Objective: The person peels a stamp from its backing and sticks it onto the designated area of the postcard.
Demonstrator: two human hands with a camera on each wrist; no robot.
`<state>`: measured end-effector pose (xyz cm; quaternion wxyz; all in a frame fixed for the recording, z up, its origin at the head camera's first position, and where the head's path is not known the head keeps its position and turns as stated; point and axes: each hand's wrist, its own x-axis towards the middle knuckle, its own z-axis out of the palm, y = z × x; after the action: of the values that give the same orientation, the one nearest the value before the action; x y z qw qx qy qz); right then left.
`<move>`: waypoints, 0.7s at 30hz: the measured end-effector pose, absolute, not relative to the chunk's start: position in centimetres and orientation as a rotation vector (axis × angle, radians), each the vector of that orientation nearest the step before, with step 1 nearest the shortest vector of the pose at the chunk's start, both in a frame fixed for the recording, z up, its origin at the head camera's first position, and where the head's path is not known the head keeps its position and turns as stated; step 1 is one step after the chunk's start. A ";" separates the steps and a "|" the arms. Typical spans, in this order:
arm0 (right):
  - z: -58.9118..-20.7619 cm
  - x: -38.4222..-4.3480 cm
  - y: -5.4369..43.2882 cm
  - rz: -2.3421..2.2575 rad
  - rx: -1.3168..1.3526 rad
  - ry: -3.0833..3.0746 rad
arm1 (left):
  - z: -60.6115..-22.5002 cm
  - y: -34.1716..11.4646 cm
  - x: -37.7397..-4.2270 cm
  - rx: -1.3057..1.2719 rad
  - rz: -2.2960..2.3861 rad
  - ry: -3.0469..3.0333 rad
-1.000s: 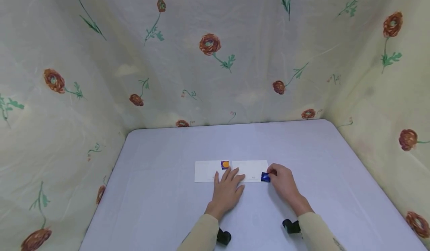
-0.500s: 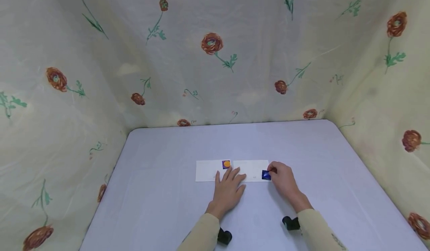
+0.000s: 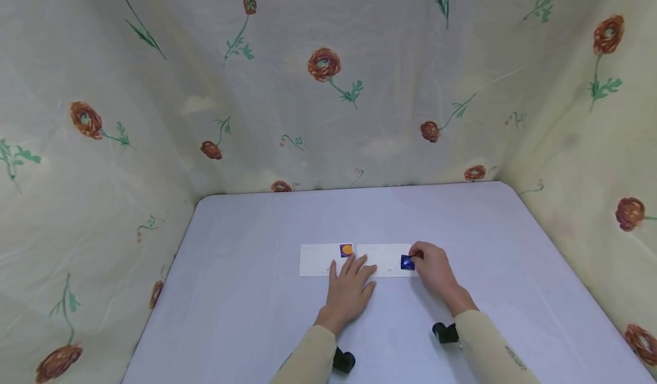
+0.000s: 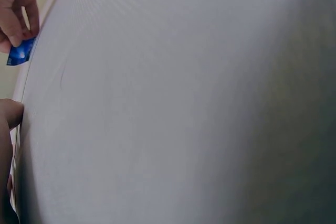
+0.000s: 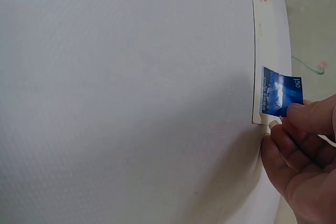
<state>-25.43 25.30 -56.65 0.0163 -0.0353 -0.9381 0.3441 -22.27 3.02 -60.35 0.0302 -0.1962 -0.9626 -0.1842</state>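
Observation:
My right hand [image 3: 435, 273] pinches a blue postage stamp [image 5: 281, 92] by its edge between thumb and fingers. In the right wrist view the stamp shows perforated edges and the figure 150. It overlaps the right end of a white rectangle of paper [image 3: 382, 254], envelope-like with faint print near its lower edge. My left hand [image 3: 348, 292] lies spread with extended fingers over the inner ends of this paper and a second white one [image 3: 314, 260] beside it. A purple stamp with an orange disc [image 3: 346, 250] sits at the left paper's upper right corner.
A white cloth covers the table [image 3: 246, 292], and its far corners are rounded. Flower-printed curtains [image 3: 323, 144] stand behind it and on both sides. Dark wrist-worn devices [image 3: 445, 332] stick out by the sleeves, low over the table.
My right hand has lifted the blue stamp slightly upward along the right paper's end, away from its lower corner. My left hand holds its place; the head view has shifted a little.

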 end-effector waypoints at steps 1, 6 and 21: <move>-56.6 -25.5 25.3 1.068 -0.112 -2.918 | -60.3 3.0 -22.3 -0.605 -0.566 -2.968; -56.5 -25.7 25.4 1.073 -0.115 -2.924 | -60.3 2.9 -22.2 -0.601 -0.569 -2.970; -56.4 -26.4 25.9 1.079 -0.118 -2.933 | -61.0 2.9 -22.6 -0.603 -0.554 -2.981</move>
<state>-26.39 25.90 -56.42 0.0069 -0.0376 -0.9378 0.3451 -22.55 2.88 -61.02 0.0252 -0.1951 -0.9640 -0.1791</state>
